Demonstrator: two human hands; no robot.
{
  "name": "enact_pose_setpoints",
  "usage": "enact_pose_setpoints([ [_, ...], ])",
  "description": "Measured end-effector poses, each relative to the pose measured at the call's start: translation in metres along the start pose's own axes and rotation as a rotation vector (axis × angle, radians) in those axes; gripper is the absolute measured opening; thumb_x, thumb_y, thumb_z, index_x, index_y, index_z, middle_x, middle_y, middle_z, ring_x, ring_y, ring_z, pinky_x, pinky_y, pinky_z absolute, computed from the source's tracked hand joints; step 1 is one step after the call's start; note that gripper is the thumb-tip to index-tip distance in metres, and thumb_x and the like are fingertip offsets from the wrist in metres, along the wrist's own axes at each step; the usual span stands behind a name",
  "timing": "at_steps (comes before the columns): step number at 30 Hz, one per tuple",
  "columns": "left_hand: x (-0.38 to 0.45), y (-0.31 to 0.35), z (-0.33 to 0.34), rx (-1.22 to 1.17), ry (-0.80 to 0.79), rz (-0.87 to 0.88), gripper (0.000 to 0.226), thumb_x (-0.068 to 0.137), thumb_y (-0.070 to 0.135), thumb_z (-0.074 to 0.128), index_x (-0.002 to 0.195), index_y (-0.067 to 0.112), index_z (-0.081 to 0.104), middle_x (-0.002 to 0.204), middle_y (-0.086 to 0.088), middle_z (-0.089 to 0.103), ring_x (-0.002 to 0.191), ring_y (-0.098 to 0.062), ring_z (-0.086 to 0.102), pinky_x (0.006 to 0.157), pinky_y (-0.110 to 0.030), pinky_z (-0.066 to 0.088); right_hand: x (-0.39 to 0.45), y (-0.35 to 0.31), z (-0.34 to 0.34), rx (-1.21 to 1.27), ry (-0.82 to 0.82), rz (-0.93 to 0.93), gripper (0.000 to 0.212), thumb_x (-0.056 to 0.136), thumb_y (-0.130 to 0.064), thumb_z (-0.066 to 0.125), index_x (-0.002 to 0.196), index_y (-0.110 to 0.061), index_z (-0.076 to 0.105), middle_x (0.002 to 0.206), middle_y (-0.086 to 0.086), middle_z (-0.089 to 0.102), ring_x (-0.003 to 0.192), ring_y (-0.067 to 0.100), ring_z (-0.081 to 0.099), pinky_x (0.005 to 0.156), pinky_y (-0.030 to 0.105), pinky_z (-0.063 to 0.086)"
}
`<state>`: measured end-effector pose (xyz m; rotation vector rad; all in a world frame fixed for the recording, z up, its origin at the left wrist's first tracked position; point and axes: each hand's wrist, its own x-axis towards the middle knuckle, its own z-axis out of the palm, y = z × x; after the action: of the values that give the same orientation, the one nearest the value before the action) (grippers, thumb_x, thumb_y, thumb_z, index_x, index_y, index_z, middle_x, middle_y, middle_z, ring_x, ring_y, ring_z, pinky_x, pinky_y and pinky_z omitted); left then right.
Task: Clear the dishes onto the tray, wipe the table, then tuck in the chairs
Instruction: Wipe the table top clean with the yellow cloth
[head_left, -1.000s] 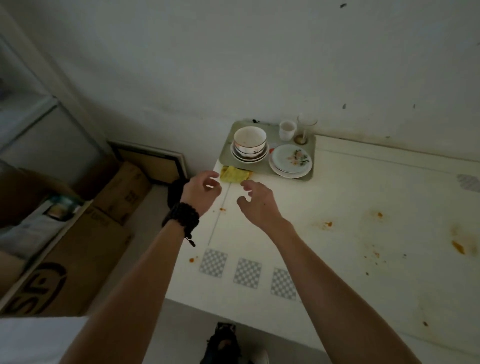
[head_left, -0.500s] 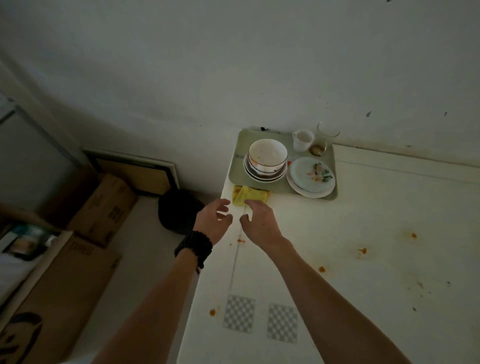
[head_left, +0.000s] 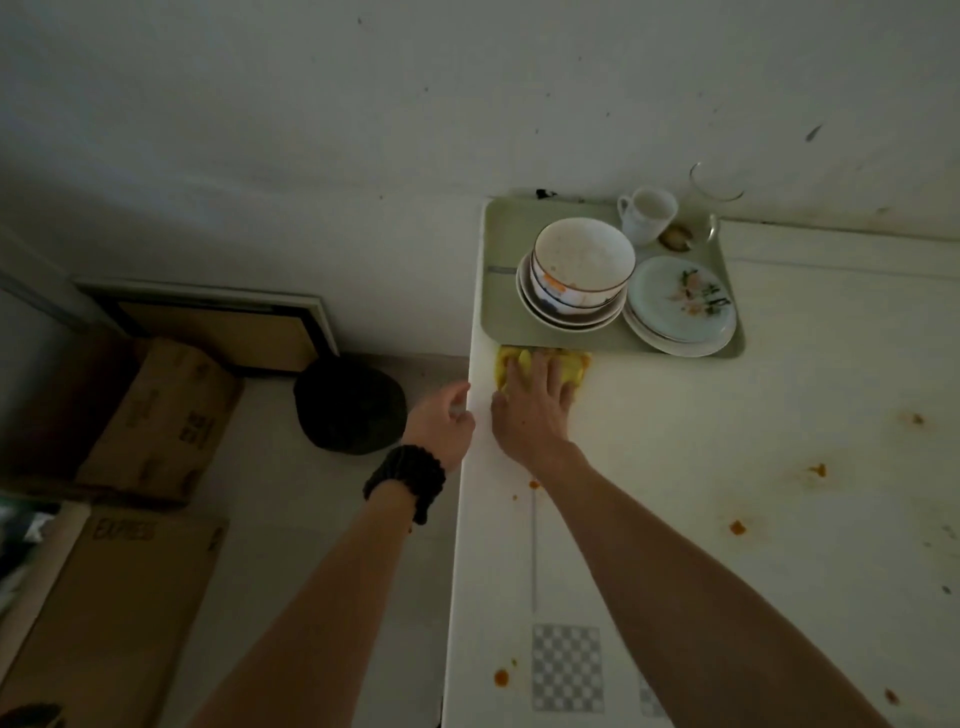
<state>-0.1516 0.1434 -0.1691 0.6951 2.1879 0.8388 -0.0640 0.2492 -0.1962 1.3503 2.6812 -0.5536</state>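
Observation:
A green tray (head_left: 506, 244) sits at the far left corner of the white table (head_left: 727, 467). It carries stacked bowls (head_left: 576, 275), stacked plates (head_left: 680, 306), a white cup (head_left: 647, 213) and a glass (head_left: 714, 197). A yellow cloth (head_left: 574, 364) lies on the table against the tray's near edge. My right hand (head_left: 530, 410) lies flat on the cloth with fingers spread over it. My left hand (head_left: 444, 426), with a black wristband, hangs loosely curled just off the table's left edge and holds nothing.
Orange food stains (head_left: 737, 527) dot the table's right and near parts. Checkered markers (head_left: 566, 667) lie near the front edge. On the floor to the left are cardboard boxes (head_left: 161, 421), a dark round object (head_left: 350, 408) and a framed panel (head_left: 218, 327) against the wall.
My right hand has reached forward and come down onto the yellow cloth. My left hand has drifted to the table's left edge. The view has moved closer to the tray.

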Motion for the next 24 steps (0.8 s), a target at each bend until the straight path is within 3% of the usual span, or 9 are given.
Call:
enact_pose_setpoints([
  [3,0.005,-0.014,0.013,0.089,-0.111,-0.021,0.052,0.093,0.019,0.047,0.145,0.023,0.040,0.140,-0.006,0.051,0.121,-0.026,0.054,0.103,-0.042,0.047,-0.008,-0.009,0.008,-0.050,0.011,-0.029,0.053,0.102,-0.036,0.035,0.152,-0.024,0.027,0.159,0.010,0.017,0.145,0.038,0.013,0.117,0.059,0.015],
  [7,-0.006,-0.021,0.024,0.010,-0.144,-0.114,0.042,0.100,0.015,0.042,0.141,0.020,0.039,0.127,-0.012,0.057,0.098,-0.020,0.055,0.087,-0.035,0.051,-0.012,-0.007,0.005,-0.114,-0.029,-0.115,0.048,0.103,-0.040,0.032,0.151,-0.032,0.030,0.160,0.007,0.019,0.143,0.038,0.017,0.115,0.056,0.017],
  [12,-0.036,-0.046,0.032,-0.201,-0.227,-0.153,0.030,0.100,0.029,0.044,0.122,0.049,0.047,0.111,0.001,0.065,0.096,-0.021,0.067,0.082,-0.046,0.059,-0.013,-0.002,0.010,-0.101,-0.018,-0.174,0.049,0.103,-0.039,0.034,0.151,-0.031,0.033,0.161,0.009,0.014,0.149,0.037,0.007,0.118,0.064,0.005],
  [16,-0.039,-0.054,0.036,-0.265,-0.157,-0.164,0.032,0.100,0.024,0.046,0.128,0.039,0.053,0.095,0.005,0.067,0.088,-0.020,0.067,0.083,-0.043,0.058,-0.017,-0.003,0.010,-0.143,-0.097,-0.256,0.049,0.102,-0.040,0.031,0.151,-0.034,0.032,0.164,0.005,0.014,0.150,0.036,0.007,0.118,0.063,0.010],
  [18,-0.044,-0.050,0.040,-0.143,-0.134,-0.118,0.040,0.100,0.021,0.046,0.138,0.035,0.047,0.104,0.002,0.065,0.090,-0.020,0.064,0.086,-0.038,0.055,-0.030,0.002,0.010,-0.157,-0.114,-0.285,0.049,0.102,-0.040,0.032,0.151,-0.036,0.033,0.163,0.004,0.015,0.150,0.035,0.008,0.118,0.062,0.012],
  [20,-0.051,-0.048,0.044,0.033,-0.114,-0.068,0.051,0.100,0.017,0.045,0.148,0.030,0.034,0.124,-0.002,0.057,0.113,-0.024,0.058,0.092,-0.031,0.046,-0.046,0.007,0.015,-0.148,-0.105,-0.305,0.048,0.103,-0.040,0.032,0.150,-0.036,0.033,0.163,0.004,0.016,0.150,0.034,0.008,0.118,0.061,0.014],
  [22,-0.061,-0.048,0.048,0.209,-0.079,0.019,0.059,0.099,0.016,0.047,0.153,0.021,0.022,0.150,-0.008,0.039,0.136,-0.027,0.040,0.108,-0.031,0.033,-0.065,0.013,0.020,-0.154,-0.091,-0.315,0.047,0.103,-0.040,0.032,0.151,-0.036,0.033,0.163,0.003,0.016,0.150,0.034,0.008,0.118,0.061,0.014],
  [24,-0.068,-0.050,0.052,0.405,-0.050,0.137,0.063,0.099,0.020,0.050,0.153,0.013,0.019,0.158,-0.008,0.023,0.143,-0.027,0.028,0.115,-0.031,0.024,-0.078,0.019,0.024,-0.156,-0.085,-0.308,0.047,0.104,-0.040,0.031,0.151,-0.036,0.033,0.163,0.003,0.016,0.150,0.034,0.008,0.118,0.060,0.014],
])
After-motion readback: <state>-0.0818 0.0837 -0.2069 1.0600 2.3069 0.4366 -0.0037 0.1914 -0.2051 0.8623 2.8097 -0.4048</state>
